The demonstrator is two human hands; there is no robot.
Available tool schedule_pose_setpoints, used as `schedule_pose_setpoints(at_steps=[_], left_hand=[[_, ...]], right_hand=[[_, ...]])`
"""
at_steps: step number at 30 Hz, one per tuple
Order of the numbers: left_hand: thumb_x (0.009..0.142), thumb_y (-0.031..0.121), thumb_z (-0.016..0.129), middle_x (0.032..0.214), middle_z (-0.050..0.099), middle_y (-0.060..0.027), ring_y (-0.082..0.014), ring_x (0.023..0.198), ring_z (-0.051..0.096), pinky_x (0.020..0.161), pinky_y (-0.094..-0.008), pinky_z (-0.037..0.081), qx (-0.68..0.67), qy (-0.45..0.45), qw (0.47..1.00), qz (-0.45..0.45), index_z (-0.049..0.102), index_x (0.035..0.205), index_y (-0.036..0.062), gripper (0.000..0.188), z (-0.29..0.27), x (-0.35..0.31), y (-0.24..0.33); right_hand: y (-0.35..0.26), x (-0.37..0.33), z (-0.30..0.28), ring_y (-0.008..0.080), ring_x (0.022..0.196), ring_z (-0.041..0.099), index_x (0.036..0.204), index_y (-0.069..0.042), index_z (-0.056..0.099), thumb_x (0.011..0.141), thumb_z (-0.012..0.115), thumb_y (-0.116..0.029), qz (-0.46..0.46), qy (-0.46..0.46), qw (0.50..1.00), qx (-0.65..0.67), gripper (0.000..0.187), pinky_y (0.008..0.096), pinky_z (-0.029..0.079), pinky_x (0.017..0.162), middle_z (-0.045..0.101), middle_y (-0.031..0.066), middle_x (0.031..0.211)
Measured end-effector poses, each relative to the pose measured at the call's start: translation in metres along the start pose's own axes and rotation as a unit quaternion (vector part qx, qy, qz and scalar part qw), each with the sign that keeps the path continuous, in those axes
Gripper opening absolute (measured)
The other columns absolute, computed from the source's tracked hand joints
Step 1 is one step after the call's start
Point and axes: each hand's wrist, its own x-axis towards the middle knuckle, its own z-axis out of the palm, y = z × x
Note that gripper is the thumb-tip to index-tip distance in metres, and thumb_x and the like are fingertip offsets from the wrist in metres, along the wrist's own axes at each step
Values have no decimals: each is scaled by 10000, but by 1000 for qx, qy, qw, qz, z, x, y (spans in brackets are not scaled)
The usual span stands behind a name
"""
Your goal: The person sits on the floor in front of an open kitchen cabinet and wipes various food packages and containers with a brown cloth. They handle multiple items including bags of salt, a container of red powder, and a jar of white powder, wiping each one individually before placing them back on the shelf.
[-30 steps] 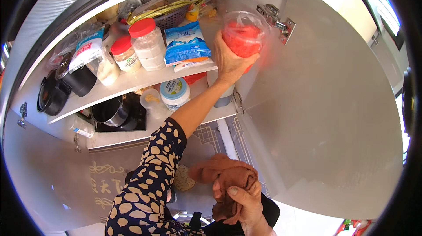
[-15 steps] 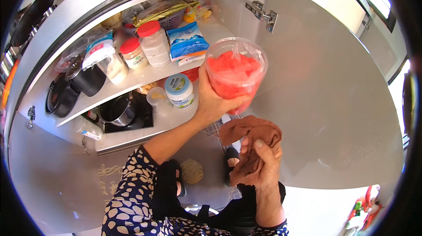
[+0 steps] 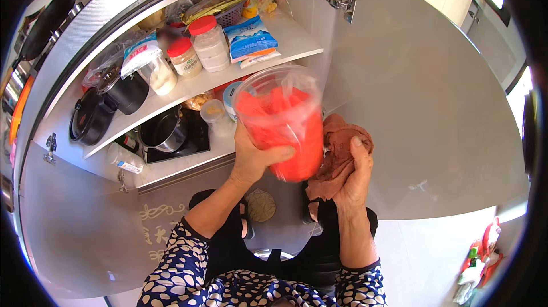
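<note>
Centrally, holding a red-filled clear tub (image 3: 288,135) in the left hand (image 3: 257,159), with thumb across its wall, other fingers hidden behind; at 4 o'clock, bunching a brown cloth (image 3: 335,161) in the right hand (image 3: 356,177), fingers clamped round it. Best to cradle the tub low: probably smooth, slippery, easily flexed.

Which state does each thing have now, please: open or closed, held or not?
Clear container: held, red inside; lid uncertain.
Left hand: closed around the clear container.
Brown cloth: crumpled, held.
Right hand: gripping the brown cloth.
Right cabinet door: open.
Left cabinet door: open.
Larger red-lidded jar: closed, not held.
Smaller red-lidded jar: closed, not held.
Steel pot: uncovered, not held.
</note>
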Motion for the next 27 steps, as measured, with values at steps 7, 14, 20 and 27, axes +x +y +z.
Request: schedule_pose_setpoints(at_steps=[7,14,20,27], left_hand=[[634,140,669,1162,575,-112,-211,1039,582,903,-349,484,-170,-11,983,-74,424,1274,-26,705,-22,-14,-6],[635,149,681,1166,573,-114,-204,1051,576,908,-347,477,-186,-28,979,-83,407,1290,-33,733,-28,-26,-1],[581,139,764,1182,560,-107,-207,1092,552,956,-353,440,-136,-37,988,-68,399,1300,-23,823,-21,-35,-4],[605,98,781,1217,532,-104,-201,1113,533,975,-353,424,-66,-7,997,-38,374,1305,12,815,-13,-40,-6]], right_hand=[[14,-10,9,181,978,552,1095,60,522,898,550,-215,-135,-121,974,-140,340,324,426,909,599,132,1069],[21,-20,26,369,1203,435,1144,-9,506,740,643,-28,-412,-256,755,-441,427,437,323,1029,406,255,1337],[22,-3,31,301,1314,354,1243,-9,453,840,527,16,-343,-243,840,-344,410,412,310,1058,318,208,1422],[25,1,35,389,1244,383,1337,-2,375,903,534,-346,-346,-211,853,-330,577,449,297,1033,410,257,1292]])
